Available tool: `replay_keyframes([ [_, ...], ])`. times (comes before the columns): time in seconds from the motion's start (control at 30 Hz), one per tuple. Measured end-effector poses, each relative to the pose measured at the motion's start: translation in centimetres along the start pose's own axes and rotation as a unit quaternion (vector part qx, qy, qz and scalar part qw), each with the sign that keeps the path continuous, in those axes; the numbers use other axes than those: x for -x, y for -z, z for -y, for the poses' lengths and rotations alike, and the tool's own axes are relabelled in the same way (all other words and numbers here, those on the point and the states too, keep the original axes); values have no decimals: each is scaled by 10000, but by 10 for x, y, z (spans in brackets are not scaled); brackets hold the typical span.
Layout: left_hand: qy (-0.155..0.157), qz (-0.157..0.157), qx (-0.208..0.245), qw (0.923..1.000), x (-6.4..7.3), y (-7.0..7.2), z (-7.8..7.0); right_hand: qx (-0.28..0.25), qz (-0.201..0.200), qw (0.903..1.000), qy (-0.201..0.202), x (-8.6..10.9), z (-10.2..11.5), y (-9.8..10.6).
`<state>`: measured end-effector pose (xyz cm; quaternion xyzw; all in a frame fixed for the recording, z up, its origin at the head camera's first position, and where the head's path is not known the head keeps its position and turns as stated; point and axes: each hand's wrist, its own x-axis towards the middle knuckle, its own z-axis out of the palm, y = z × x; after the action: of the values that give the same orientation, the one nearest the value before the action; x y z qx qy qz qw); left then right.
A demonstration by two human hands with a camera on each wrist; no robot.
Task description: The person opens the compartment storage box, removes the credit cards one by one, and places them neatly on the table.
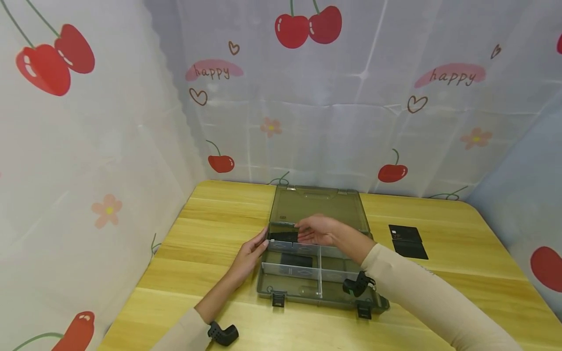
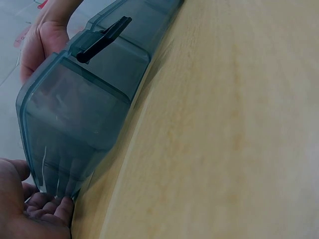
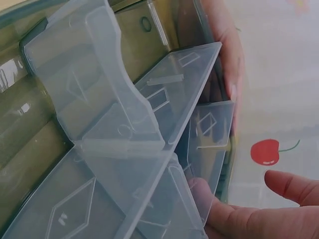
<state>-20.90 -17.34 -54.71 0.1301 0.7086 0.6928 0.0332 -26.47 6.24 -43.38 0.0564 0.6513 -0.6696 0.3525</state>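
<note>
Touching L side of box [image 1: 287,283] on worktop [image 1: 219,222], lower ctr of frame, w/ L hand [image 1: 247,260], fairly straight-fingered. Reaching inside w/ R hand [image 1: 322,230], loosely spread, gripping nothing visible, beside dark piece [image 1: 282,237].

Smoke-grey translucent plastic box [image 1: 322,302], lid [image 1: 317,207] laid open to the far side, black latches [image 1: 278,299] undone along the near edge.
Clear plastic dividers [image 1: 281,269] stand inside; a black rectangular card [image 1: 283,237] sits far left.
</note>
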Motion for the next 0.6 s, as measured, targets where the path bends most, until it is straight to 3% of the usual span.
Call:
replay_keyframes([
  [0.6,-46,10,-39,10000,-1,0,2,607,97,9974,377,-3,-1,1],
])
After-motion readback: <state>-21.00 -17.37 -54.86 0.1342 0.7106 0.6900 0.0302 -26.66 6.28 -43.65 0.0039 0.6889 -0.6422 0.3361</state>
